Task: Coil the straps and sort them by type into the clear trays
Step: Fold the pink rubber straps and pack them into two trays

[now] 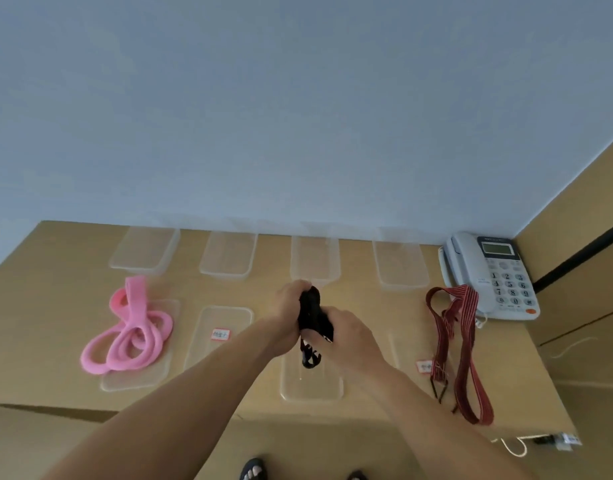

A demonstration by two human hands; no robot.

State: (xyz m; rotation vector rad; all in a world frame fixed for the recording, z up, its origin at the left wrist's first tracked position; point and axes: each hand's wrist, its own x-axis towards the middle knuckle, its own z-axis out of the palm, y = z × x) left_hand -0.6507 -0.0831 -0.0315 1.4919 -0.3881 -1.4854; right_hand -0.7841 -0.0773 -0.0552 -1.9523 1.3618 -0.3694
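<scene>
A black strap (312,311) is bunched between both hands above the middle of the wooden table. My left hand (287,315) grips its upper part. My right hand (348,336) grips it lower down, and a black end with a clip (310,356) dangles below. Under the hands lies a clear tray (312,389). A pink strap (130,336) lies in loose loops at the left, partly over another clear tray (138,379). A red striped strap (459,344) is spread out at the right.
Several clear trays stand in a back row (228,256) and a front row, two with small labels (220,334). A white desk phone (490,275) sits at the back right. The table's front edge (55,408) is close to me; a wall rises behind.
</scene>
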